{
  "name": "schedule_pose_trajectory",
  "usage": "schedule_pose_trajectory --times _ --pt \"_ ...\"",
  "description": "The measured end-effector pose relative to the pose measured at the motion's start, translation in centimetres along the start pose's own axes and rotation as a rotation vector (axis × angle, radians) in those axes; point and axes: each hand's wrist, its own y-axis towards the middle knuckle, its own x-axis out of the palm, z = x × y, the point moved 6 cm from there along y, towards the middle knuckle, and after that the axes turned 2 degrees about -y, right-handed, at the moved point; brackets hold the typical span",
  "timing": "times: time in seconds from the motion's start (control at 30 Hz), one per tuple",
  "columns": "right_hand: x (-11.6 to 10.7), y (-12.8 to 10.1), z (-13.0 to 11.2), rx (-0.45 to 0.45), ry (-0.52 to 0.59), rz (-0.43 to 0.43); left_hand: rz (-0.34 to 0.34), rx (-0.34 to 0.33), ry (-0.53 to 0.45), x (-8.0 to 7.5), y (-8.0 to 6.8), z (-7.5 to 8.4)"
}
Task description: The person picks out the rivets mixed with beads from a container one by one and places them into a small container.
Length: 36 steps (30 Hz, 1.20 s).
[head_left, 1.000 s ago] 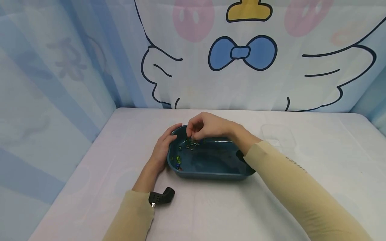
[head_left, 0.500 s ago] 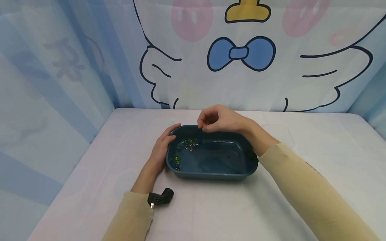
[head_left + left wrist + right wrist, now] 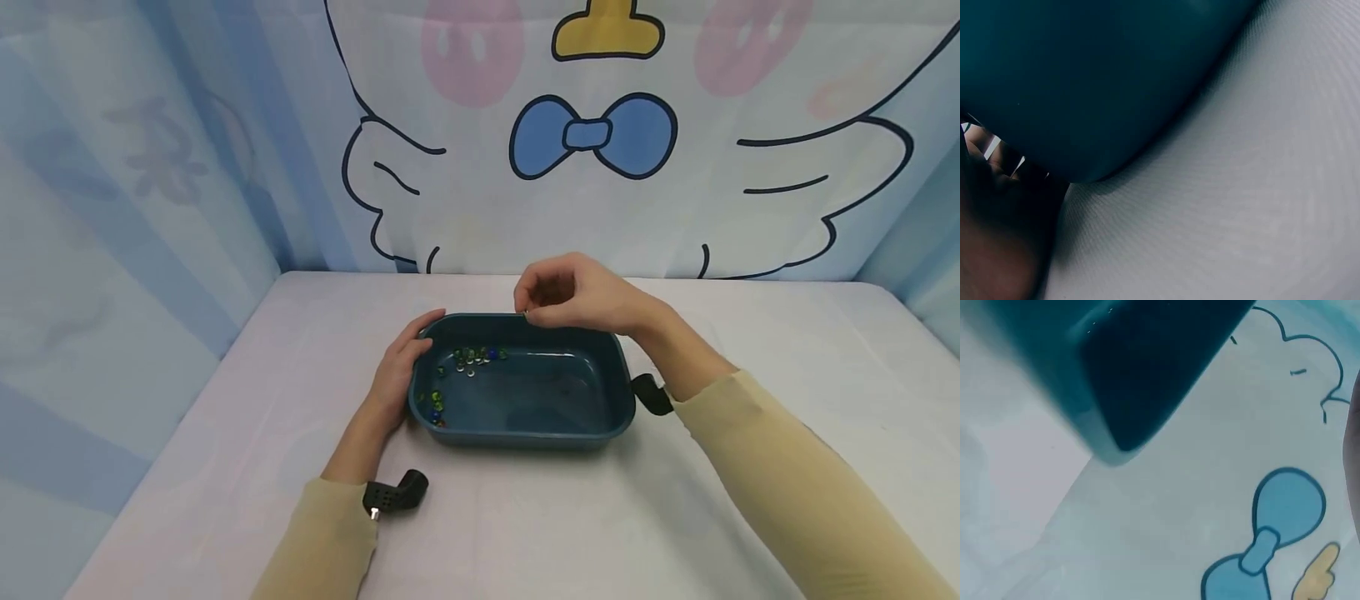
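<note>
A dark teal basin (image 3: 517,437) stands on the white-covered table. Several small glass marbles (image 3: 437,397), green, blue and clear, lie along its left side and far left corner. My left hand (image 3: 393,375) holds the basin's left end, thumb at the rim and fingers along the outside; in the left wrist view the dark fingers lie beside the basin wall (image 3: 1085,94). Over the far rim, my right hand (image 3: 588,292) pinches a tiny shiny thing, seemingly a marble, between thumb and forefinger. The right wrist view shows the basin's corner (image 3: 1110,450) but not the fingertips.
A curtain (image 3: 592,208) printed with a cartoon hangs behind the table's far edge. Black wrist cameras sit on the left wrist (image 3: 395,492) and right wrist (image 3: 651,394). The white tabletop (image 3: 525,525) extends in front of the basin.
My right hand has risen from the marbles in the basin's far left corner and moved right to above the far rim. My left hand stays on the basin.
</note>
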Motion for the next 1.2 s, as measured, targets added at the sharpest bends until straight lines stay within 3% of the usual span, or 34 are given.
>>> schedule_pose_trajectory --times 0.67,1.2 --pt "-3.1 -6.4 1.0 -0.014 0.007 0.174 -0.003 -0.005 -0.014 0.0 0.0 -0.1" --pt "-5.7 -10.9 3.4 0.102 -0.06 0.3 -0.013 -0.003 -0.035 0.1 -0.1 0.0"
